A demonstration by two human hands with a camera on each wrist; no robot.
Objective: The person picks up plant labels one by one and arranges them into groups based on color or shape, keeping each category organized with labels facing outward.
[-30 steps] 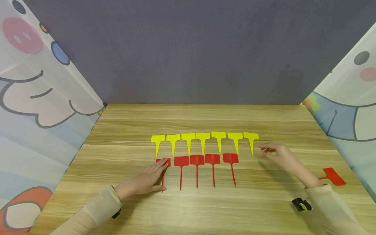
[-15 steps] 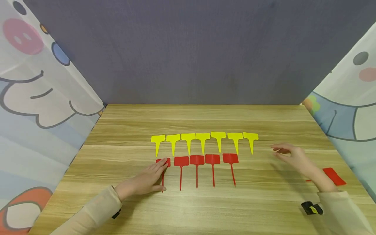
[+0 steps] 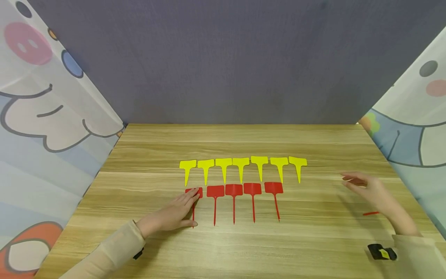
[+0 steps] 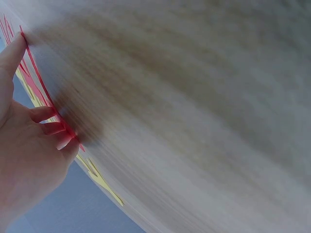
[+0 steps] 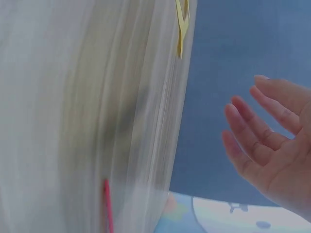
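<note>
My left hand (image 3: 173,212) lies with its fingers extended on the leftmost red plant label (image 3: 193,211), covering part of its plate. In the left wrist view, the fingertips touch that red label (image 4: 41,80). To its right, several more red plant labels (image 3: 234,190) lie in a row, stems toward me. My right hand (image 3: 367,188) hovers above the table's right side, fingers relaxed and holding nothing. Below it shows the stem of a separate red label (image 3: 371,213); the forearm hides its plate. The right wrist view shows the hand (image 5: 272,131) off the surface.
Several yellow T-shaped plant labels (image 3: 223,164) form a row behind the red ones. The wood-grain table (image 3: 244,252) ends at a grey panel (image 3: 240,62) at the back. Cartoon-printed cloths (image 3: 42,174) hang on both sides.
My right hand has moved right, away from the end of the yellow row, and its forearm now covers the separate red label's plate. The left hand has stayed put.
</note>
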